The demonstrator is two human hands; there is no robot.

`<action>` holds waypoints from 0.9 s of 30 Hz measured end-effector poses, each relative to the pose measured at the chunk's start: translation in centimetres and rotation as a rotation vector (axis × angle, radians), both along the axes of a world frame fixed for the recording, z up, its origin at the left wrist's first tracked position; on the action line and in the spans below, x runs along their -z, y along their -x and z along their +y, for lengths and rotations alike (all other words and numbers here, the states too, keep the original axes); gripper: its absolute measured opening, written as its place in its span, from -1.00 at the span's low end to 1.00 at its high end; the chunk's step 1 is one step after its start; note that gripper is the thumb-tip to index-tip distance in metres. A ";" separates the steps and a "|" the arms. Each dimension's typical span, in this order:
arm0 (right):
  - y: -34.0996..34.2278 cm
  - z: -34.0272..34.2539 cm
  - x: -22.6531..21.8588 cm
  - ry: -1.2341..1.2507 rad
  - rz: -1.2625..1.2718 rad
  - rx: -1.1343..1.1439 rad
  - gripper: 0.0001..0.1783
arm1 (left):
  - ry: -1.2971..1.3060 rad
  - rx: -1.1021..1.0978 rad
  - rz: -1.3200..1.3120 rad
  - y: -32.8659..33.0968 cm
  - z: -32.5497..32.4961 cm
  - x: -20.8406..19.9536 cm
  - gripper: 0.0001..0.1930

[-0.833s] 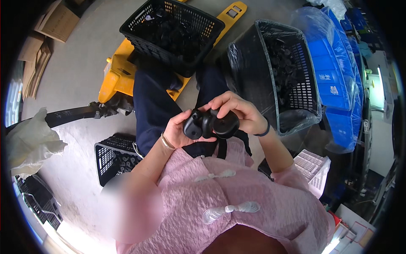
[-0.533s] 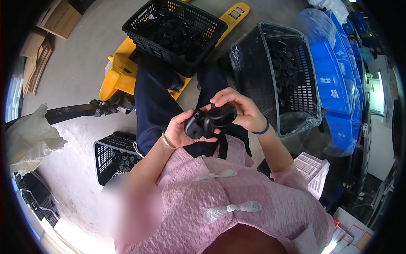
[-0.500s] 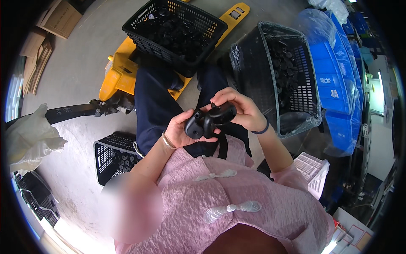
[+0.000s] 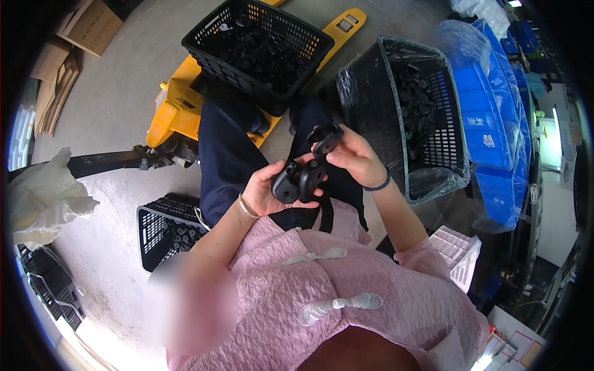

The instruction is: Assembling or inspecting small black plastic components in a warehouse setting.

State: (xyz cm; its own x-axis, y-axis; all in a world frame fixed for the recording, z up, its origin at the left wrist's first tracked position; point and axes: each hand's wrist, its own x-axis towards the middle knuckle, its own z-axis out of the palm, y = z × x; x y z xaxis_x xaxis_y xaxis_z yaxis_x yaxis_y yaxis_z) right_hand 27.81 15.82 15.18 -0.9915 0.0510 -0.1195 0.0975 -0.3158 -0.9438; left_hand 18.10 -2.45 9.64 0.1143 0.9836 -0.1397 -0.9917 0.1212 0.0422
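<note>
My left hand (image 4: 258, 190) is wrapped under two rounded black plastic parts, a left one (image 4: 284, 189) and a right one (image 4: 312, 179), which lie side by side across its fingers. Small holes show in their faces. Just above and to the right, my right hand (image 4: 360, 162) pinches another black plastic part (image 4: 327, 143) between thumb and fingers. That part is tilted and sits very close to the pair; whether it touches them I cannot tell. All of this is held over my lap, in front of my knees.
Ahead, a black crate (image 4: 238, 73) of black parts stands on a yellow pallet jack (image 4: 179, 111). To the right are a plastic-lined black crate (image 4: 378, 117) with similar parts and blue bins (image 4: 486, 123). A smaller black crate (image 4: 148, 238) stands at left, a white basket (image 4: 461, 263) at lower right.
My right hand has drawn its black part up and away from the pair and turned it, so another face shows. My left hand has stayed nearly in place.
</note>
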 end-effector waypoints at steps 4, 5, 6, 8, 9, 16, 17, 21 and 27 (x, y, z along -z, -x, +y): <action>0.4 -0.1 0.5 0.246 0.021 0.170 -0.56 | -0.057 0.022 -0.035 0.1 0.2 0.1 -0.35; 0.4 0.0 0.8 0.407 -0.023 0.209 -0.55 | -0.047 0.018 -0.035 0.1 0.1 0.2 -0.35; 0.3 0.3 1.4 0.403 -0.022 0.213 -0.55 | -0.040 0.018 -0.037 0.1 0.1 0.2 -0.35; -0.1 1.1 2.6 0.710 -0.021 0.179 -0.53 | -0.041 0.023 -0.040 0.1 0.3 0.1 -0.35; -0.1 1.1 2.9 0.707 -0.020 0.180 -0.53 | -0.035 0.021 -0.042 0.2 0.2 0.1 -0.35; 0.6 0.2 2.5 1.220 0.057 0.113 -0.44 | -0.037 0.019 -0.051 0.2 0.1 0.1 -0.35; 0.7 0.1 2.6 1.291 0.120 0.067 -0.43 | -0.039 0.020 -0.052 0.2 0.1 0.1 -0.35; 1.2 -0.2 2.8 1.349 0.202 -0.032 -0.42 | -0.038 0.016 -0.062 0.1 0.0 0.1 -0.36; 1.2 0.0 0.9 0.689 0.068 0.188 -0.43 | -0.057 0.004 -0.062 0.0 -0.1 0.3 -0.38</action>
State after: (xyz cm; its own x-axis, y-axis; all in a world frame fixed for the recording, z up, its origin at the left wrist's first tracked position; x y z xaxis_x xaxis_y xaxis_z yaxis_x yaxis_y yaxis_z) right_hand 26.56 15.81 14.32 -0.9798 0.1567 -0.1244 -0.0688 -0.8477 -0.5261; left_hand 18.06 -2.54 9.34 0.1254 0.9892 -0.0763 -0.9921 0.1248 -0.0128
